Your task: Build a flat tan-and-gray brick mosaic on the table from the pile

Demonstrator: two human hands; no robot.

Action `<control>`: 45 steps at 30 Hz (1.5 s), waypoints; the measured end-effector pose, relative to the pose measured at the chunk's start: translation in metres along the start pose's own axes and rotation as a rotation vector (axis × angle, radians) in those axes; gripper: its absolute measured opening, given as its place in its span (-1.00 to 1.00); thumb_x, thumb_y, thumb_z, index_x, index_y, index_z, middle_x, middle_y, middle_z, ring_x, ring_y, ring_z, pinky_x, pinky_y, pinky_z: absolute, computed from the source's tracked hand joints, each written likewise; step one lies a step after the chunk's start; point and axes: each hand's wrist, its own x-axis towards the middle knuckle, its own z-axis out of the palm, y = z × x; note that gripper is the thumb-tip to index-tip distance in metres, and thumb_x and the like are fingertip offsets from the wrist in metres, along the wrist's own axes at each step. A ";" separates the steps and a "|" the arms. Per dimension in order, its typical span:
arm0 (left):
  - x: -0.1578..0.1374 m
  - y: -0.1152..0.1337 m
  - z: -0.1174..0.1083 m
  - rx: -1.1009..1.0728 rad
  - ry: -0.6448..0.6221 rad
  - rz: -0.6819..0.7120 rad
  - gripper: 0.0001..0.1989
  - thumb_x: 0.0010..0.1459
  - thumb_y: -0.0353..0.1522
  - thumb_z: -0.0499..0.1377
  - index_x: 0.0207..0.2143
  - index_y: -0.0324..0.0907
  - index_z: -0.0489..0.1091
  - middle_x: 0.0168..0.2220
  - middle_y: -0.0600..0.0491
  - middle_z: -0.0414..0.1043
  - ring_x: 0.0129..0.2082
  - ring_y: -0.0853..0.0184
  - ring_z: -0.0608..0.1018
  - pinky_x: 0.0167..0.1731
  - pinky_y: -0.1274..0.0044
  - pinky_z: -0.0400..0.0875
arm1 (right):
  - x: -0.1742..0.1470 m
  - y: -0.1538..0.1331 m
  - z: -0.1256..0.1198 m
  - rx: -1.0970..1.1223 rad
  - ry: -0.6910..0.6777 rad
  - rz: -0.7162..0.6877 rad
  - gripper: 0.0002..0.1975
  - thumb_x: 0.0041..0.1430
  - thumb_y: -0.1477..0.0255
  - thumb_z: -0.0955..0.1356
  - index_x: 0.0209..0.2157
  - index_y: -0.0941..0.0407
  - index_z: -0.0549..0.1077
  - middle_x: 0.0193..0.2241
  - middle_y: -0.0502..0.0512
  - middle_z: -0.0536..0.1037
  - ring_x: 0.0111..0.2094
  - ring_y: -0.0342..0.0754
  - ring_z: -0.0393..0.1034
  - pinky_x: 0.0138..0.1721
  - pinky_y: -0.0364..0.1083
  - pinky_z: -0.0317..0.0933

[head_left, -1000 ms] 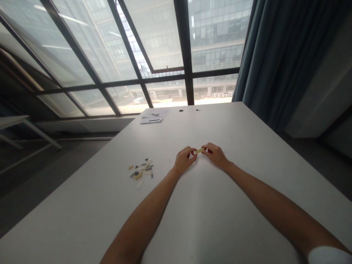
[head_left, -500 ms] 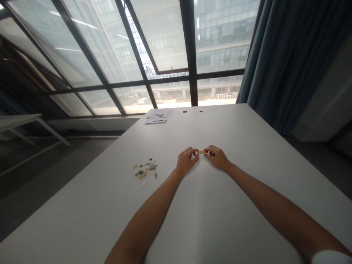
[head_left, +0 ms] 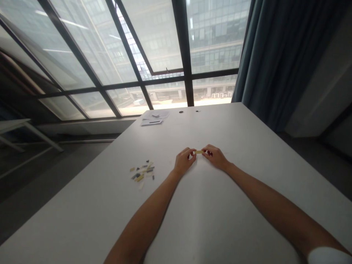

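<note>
A small yellow strip-shaped piece (head_left: 198,151), like a toy building brick, is held level between my two hands over the table. My left hand (head_left: 184,160) pinches its left end between thumb and fingers. At the opposite end, the fingertips of my right hand (head_left: 216,156) are closed on the same piece. Fingers cover both ends, so its full length is hidden. Left of my left hand lies a loose pile of small pieces (head_left: 143,171) in yellow, grey, black and cream.
The white table (head_left: 220,212) runs forward to a window wall. Papers (head_left: 152,120) with a dark pen-like item lie at its far left. Two dark round spots (head_left: 181,112) mark the far edge. A blue curtain (head_left: 264,66) hangs at the right.
The view has turned slightly, so the table and pile appear a little shifted left. Both hands keep their hold on the yellow piece, with no clear movement of it.
</note>
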 end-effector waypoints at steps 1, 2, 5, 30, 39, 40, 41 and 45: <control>0.000 0.000 0.000 0.004 0.000 0.001 -0.78 0.20 -0.40 0.19 -0.10 -0.11 0.50 -0.37 0.13 0.45 -0.49 0.48 0.38 -0.39 0.61 0.32 | 0.000 0.000 0.000 -0.004 0.003 -0.001 -0.89 0.27 0.39 0.36 -0.22 0.10 0.52 -0.33 0.04 0.50 -0.46 -0.16 0.29 -0.37 -0.14 0.22; 0.000 0.000 0.000 0.008 0.000 0.001 -0.79 0.20 -0.40 0.19 -0.10 -0.11 0.50 -0.37 0.13 0.45 -0.49 0.48 0.38 -0.39 0.61 0.33 | 0.000 0.000 -0.001 -0.009 0.005 -0.002 -0.89 0.27 0.39 0.36 -0.23 0.09 0.52 -0.33 0.04 0.50 -0.46 -0.16 0.29 -0.37 -0.14 0.22; 0.001 0.001 0.000 0.026 -0.005 0.000 -0.79 0.21 -0.39 0.18 -0.10 -0.10 0.50 -0.37 0.13 0.46 -0.49 0.47 0.39 -0.37 0.61 0.34 | 0.000 0.000 -0.001 -0.021 -0.002 -0.010 -0.89 0.28 0.37 0.35 -0.24 0.09 0.52 -0.34 0.04 0.49 -0.46 -0.15 0.29 -0.37 -0.14 0.21; 0.000 -0.004 -0.002 0.026 0.063 -0.082 -0.81 0.25 -0.29 0.20 -0.11 -0.11 0.49 -0.35 0.12 0.45 -0.50 0.48 0.38 -0.38 0.59 0.33 | 0.002 -0.002 0.004 -0.060 0.012 -0.016 -0.92 0.24 0.42 0.37 -0.24 0.08 0.52 -0.34 0.03 0.50 -0.48 -0.15 0.29 -0.38 -0.14 0.22; 0.001 -0.006 -0.004 0.046 0.050 -0.094 -0.86 0.25 -0.31 0.20 -0.19 -0.12 0.51 -0.41 0.14 0.42 -0.51 0.47 0.38 -0.41 0.60 0.30 | 0.004 -0.003 0.006 -0.054 -0.008 -0.021 -0.94 0.24 0.41 0.38 -0.27 0.08 0.51 -0.35 0.03 0.49 -0.48 -0.14 0.28 -0.40 -0.14 0.20; 0.000 -0.006 -0.004 0.048 0.050 -0.094 -0.86 0.25 -0.31 0.20 -0.19 -0.12 0.52 -0.42 0.14 0.42 -0.51 0.47 0.38 -0.41 0.60 0.29 | 0.005 -0.003 0.006 -0.053 -0.010 -0.023 -0.93 0.24 0.40 0.38 -0.27 0.08 0.51 -0.36 0.03 0.49 -0.48 -0.14 0.28 -0.40 -0.14 0.20; 0.000 -0.006 -0.005 0.050 0.052 -0.093 -0.87 0.25 -0.31 0.20 -0.19 -0.12 0.52 -0.42 0.14 0.41 -0.50 0.47 0.38 -0.41 0.60 0.29 | 0.005 -0.003 0.006 -0.052 -0.012 -0.024 -0.93 0.24 0.39 0.38 -0.27 0.07 0.51 -0.36 0.03 0.49 -0.48 -0.14 0.28 -0.40 -0.14 0.20; 0.000 -0.006 -0.005 0.049 0.062 -0.090 -0.87 0.25 -0.32 0.20 -0.22 -0.12 0.53 -0.44 0.14 0.41 -0.48 0.45 0.39 -0.41 0.60 0.28 | 0.004 -0.003 0.006 -0.053 -0.020 -0.024 -0.95 0.23 0.40 0.38 -0.28 0.07 0.51 -0.37 0.02 0.48 -0.48 -0.14 0.28 -0.40 -0.14 0.19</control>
